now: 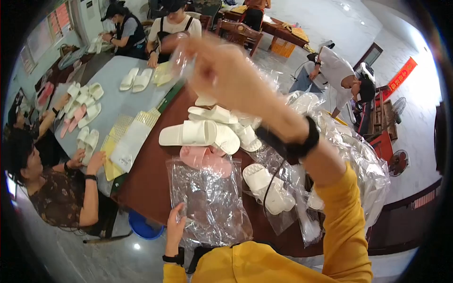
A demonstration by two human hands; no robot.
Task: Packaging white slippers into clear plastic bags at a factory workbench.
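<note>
Head view looks down on my two hands over a brown table (146,184). My left hand (175,227) pinches the near left corner of a clear plastic bag (210,203), thumb on top, fingers closed on the edge. I think it holds the bag flat so it does not slide. The bag lies just ahead of that grip, and its far end covers part of a pink slipper (205,158).

My right hand (222,70) is lifted high, well past the bag and up near the camera. It is very blurry. The fingers look bunched together, and something thin and clear (181,59) seems to hang by them, but I cannot tell if they really hold it.

Beyond the pink slipper sits a heap of white slippers (198,132). To the right of my left-hand grip are more bagged slippers (269,188) and a big mound of clear bags (358,160).

Other people work at a grey table (118,101) far off to the left. The dark round rim cuts off the corners.
</note>
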